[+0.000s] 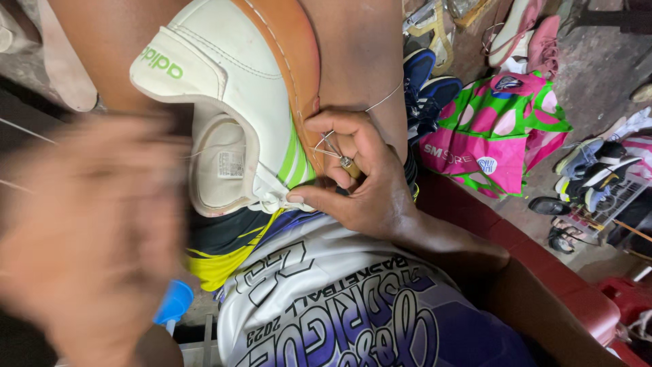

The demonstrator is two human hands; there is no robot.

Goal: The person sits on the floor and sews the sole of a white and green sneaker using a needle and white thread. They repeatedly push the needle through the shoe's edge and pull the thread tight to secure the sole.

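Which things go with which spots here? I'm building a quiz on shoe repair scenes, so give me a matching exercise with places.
Things:
1. white sneaker
2. right hand
3. left hand
4. pink and green bag

Places:
a. blurred, near the left edge of the view
b. on the ground at the right, beside loose shoes
c. held between the person's knees, sole up
d. against the sneaker's tan sole edge, pinching a small metal tool with thread

Pairs: 1-c, 2-d, 3-a, 4-b

The white shoe (231, 102) is hemmed at nine o'clock by the blurred left hand (88, 231); at three o'clock, passage is blocked by the right hand (360, 177).
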